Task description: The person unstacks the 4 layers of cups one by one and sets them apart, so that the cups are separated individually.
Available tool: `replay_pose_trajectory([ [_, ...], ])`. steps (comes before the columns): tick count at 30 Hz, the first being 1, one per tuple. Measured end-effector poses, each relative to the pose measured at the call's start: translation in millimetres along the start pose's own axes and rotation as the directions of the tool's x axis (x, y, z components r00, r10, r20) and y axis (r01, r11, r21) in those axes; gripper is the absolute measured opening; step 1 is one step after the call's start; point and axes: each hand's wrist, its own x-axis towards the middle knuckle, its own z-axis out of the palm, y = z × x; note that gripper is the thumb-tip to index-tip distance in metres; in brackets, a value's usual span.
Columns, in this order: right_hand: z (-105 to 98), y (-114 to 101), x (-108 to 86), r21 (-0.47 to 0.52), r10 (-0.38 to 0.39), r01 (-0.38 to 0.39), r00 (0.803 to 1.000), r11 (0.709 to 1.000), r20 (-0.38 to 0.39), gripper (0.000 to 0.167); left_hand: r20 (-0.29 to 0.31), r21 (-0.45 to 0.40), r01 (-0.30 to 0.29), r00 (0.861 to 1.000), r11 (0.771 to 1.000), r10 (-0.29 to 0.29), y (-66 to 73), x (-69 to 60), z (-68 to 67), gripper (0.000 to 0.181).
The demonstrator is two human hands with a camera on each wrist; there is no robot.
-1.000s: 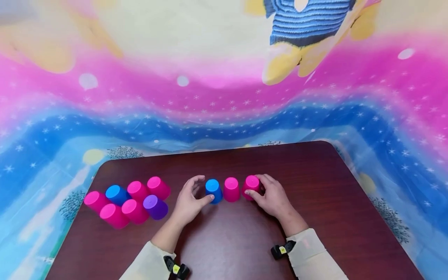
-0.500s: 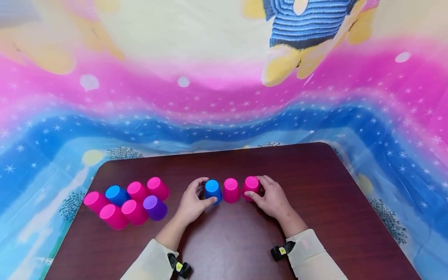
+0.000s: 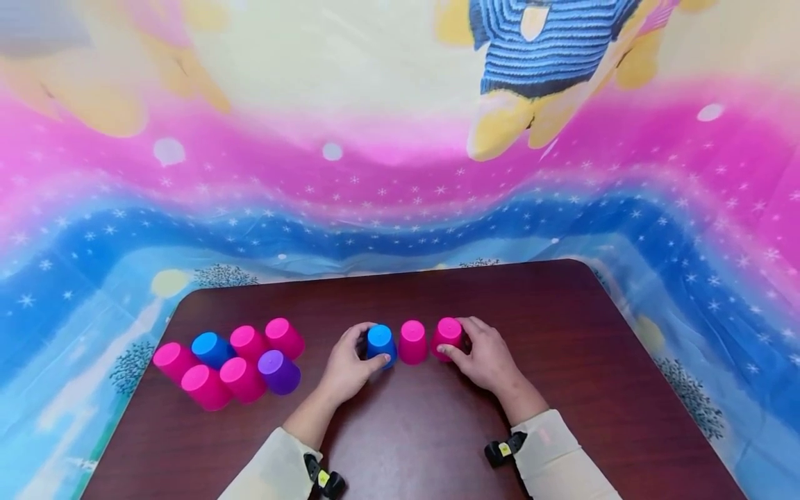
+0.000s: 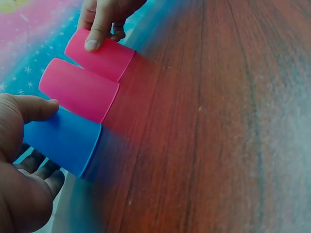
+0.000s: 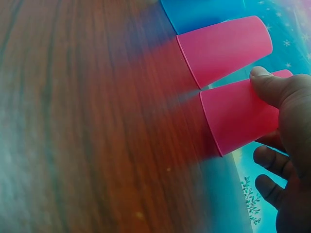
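Three upside-down cups stand in a row mid-table: a blue cup [image 3: 381,343] on the left, a pink cup [image 3: 412,343] in the middle and another pink cup [image 3: 447,336] on the right. My left hand [image 3: 350,364] holds the blue cup from its left side, thumb in front and fingers behind. In the left wrist view the thumb [image 4: 39,108] lies against the blue cup's upper side. My right hand [image 3: 490,357] grips the right pink cup between thumb and fingers. The middle cup stands between them, untouched by either hand.
At the table's left stands a group of upside-down cups: several pink cups [image 3: 206,387], a second blue cup [image 3: 212,349] and a purple cup [image 3: 278,372]. A printed cloth backdrop [image 3: 400,187] hangs behind the dark wooden table [image 3: 406,444].
My left hand has moved right and closed round the blue cup, its thumb and fingers now against it. My right hand has stayed on the right pink cup.
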Motion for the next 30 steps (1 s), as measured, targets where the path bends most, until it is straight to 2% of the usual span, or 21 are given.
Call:
replay_pose_trajectory([
  [8,1,-2,-1.5,-0.003,0.017,-0.017,1.0,1.0,0.002,0.062,-0.026,0.011,0.011,1.0,1.0,-0.01,6.4,-5.3,-11.2,0.06],
  [19,2,0,-1.7,-0.005,0.019,-0.019,1.0,1.0,-0.006,0.062,-0.027,-0.056,0.009,1.0,0.998,-0.011,24.6,-17.1,-33.0,0.063],
  [30,3,0,-1.9,-0.006,0.016,-0.016,1.0,1.0,-0.003,0.063,-0.048,-0.096,0.029,0.998,0.995,-0.034,33.3,-30.4,-58.0,0.067],
])
